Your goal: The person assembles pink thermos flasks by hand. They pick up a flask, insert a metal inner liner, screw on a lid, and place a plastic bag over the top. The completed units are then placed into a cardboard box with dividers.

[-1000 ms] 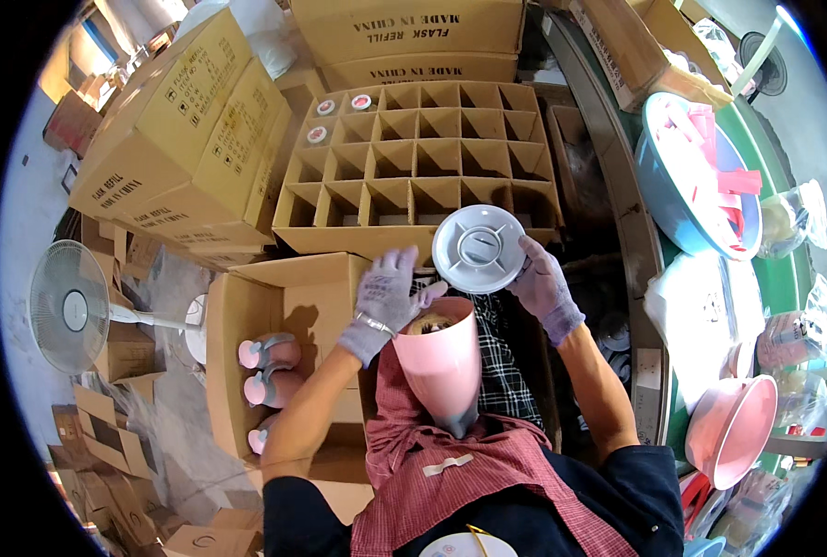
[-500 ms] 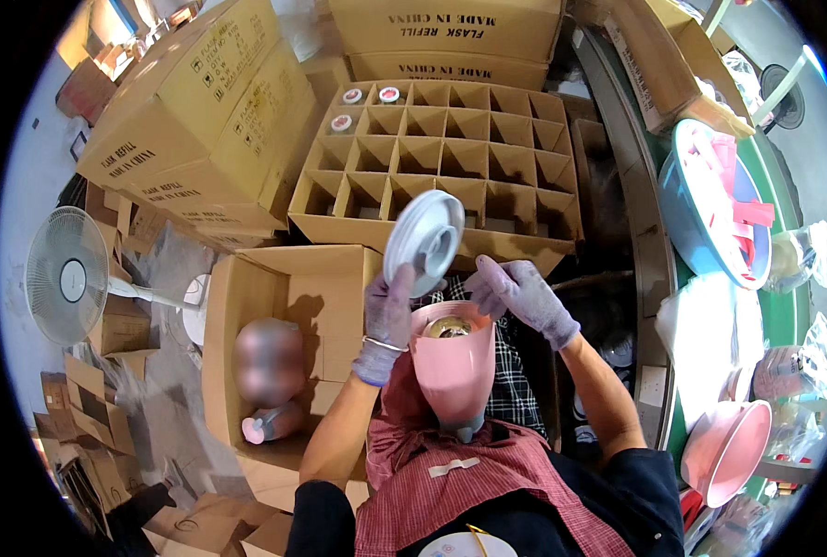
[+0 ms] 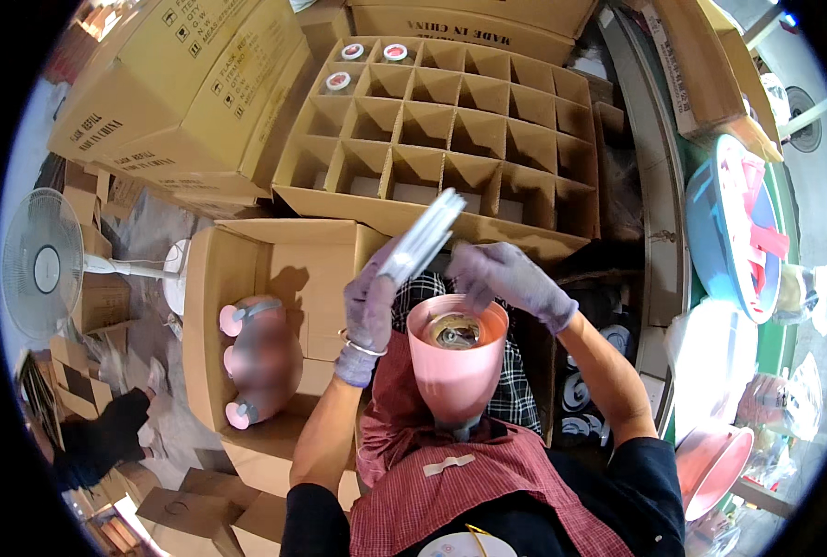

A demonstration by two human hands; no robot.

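My left hand [image 3: 369, 308], in a pale purple work glove, grips a round white plastic cap [image 3: 423, 239] by its lower edge. The cap is tilted almost edge-on. Between my forearms a pink tapered flask body [image 3: 457, 376] stands in my lap, wide end up. Inside its opening shows the shiny round end of a silvery liner [image 3: 454, 331]. My right hand [image 3: 516, 286], gloved too, is at the far right of the flask's rim. Its fingers point down and are smeared by motion, so whether they hold anything is unclear.
Ahead stands a divided carton [image 3: 432, 209] with three red-and-white-topped glass refills [image 3: 338, 84] at its far left. An open carton [image 3: 325, 251] on the left holds several pink flasks [image 3: 260, 367], partly blurred. On the right are a blue basin [image 3: 710, 232], a pink basin [image 3: 710, 469]; a fan [image 3: 46, 269] stands far left.
The cap has swung from showing its ringed face to nearly edge-on. My right hand has come left and down to the flask's rim. The whole view has shifted slightly.
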